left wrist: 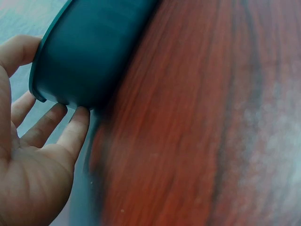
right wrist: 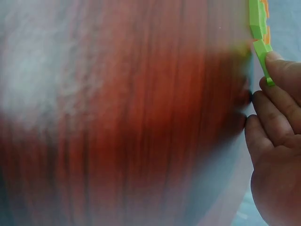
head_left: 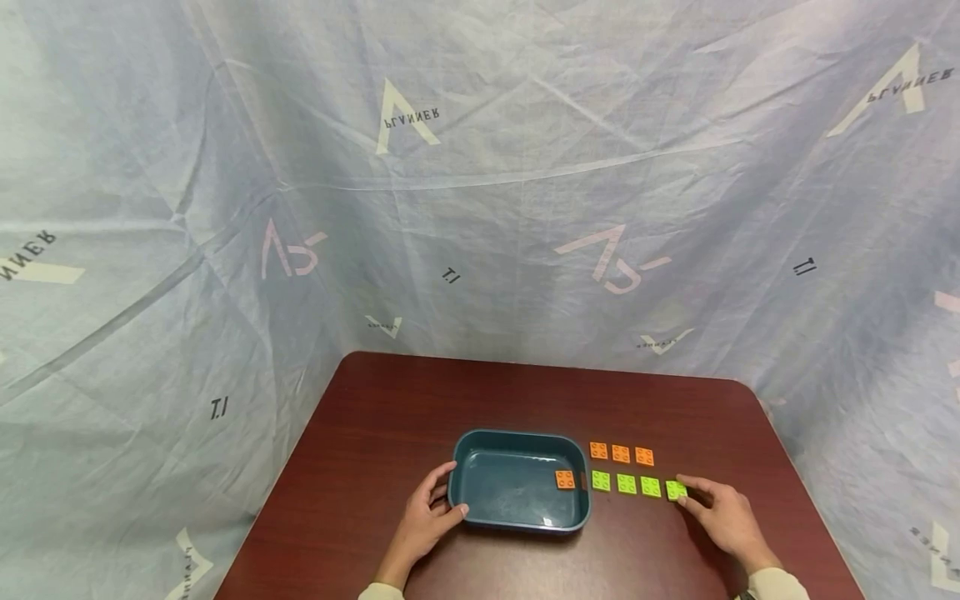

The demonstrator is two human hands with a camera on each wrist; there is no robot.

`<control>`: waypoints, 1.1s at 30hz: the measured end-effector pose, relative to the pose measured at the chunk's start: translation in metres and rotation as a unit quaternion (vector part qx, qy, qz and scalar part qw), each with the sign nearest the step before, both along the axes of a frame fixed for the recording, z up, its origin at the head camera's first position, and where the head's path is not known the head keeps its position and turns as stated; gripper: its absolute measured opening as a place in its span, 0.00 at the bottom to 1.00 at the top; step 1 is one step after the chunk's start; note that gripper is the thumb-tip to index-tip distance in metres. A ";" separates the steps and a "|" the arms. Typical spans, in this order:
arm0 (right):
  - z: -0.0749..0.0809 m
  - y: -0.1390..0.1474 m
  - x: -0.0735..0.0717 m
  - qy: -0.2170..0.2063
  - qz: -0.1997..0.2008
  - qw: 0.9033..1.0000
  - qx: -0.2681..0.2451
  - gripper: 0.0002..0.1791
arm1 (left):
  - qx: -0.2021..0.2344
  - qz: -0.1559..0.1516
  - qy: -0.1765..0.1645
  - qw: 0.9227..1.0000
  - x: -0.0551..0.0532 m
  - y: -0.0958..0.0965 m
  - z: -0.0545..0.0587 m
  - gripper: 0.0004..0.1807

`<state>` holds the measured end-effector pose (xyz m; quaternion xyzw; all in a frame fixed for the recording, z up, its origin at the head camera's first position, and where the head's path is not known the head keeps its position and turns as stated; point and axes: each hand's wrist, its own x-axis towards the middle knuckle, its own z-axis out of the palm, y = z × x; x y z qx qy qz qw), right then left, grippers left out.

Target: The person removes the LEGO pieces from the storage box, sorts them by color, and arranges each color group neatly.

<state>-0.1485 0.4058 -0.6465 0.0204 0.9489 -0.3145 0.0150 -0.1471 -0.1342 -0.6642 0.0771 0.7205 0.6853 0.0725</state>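
Note:
A dark teal rectangular dish [head_left: 517, 527] sits on the table. My left hand [head_left: 429, 518] grips its left end, with the thumb over the rim and the fingers against the outer wall, as the left wrist view shows. Inside the dish, near its right wall, lies an orange building block [head_left: 565, 480] with studs on top. To the right, my right hand [head_left: 723, 518] pinches a lime green building block [head_left: 677, 490] between thumb and index finger, at the right end of a row. Its tilted edge [right wrist: 262, 59] shows in the right wrist view. Three more green blocks [head_left: 626, 484] continue that row toward the dish.
Three orange blocks [head_left: 621, 454] form a second row just behind the green ones. The dark red wood table [head_left: 420, 392] has rounded far corners. A grey printed cloth [head_left: 480, 208] hangs behind it and along both sides.

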 end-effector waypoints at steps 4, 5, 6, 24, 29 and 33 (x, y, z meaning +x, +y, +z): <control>-0.001 0.001 0.000 0.007 0.001 1.000 0.012 0.24 | 0.005 -0.002 -0.001 1.000 0.000 0.001 0.000 0.44; 0.000 0.001 0.000 0.008 0.001 1.000 0.014 0.24 | 0.005 -0.002 -0.001 1.000 -0.001 0.001 0.001 0.45; 0.000 0.001 0.001 0.007 0.000 1.000 0.014 0.24 | 0.007 -0.003 -0.001 1.000 -0.001 0.001 0.001 0.45; 0.001 -0.004 0.001 0.017 -0.003 0.999 0.027 0.24 | 0.006 0.000 0.006 1.000 -0.001 0.001 -0.003 0.44; 0.001 -0.003 0.001 0.013 -0.002 1.000 0.021 0.24 | 0.008 -0.002 0.010 1.000 -0.002 0.000 -0.002 0.45; 0.001 -0.002 0.000 0.007 -0.008 1.000 0.014 0.24 | 0.005 -0.003 0.009 1.000 -0.002 0.000 -0.002 0.45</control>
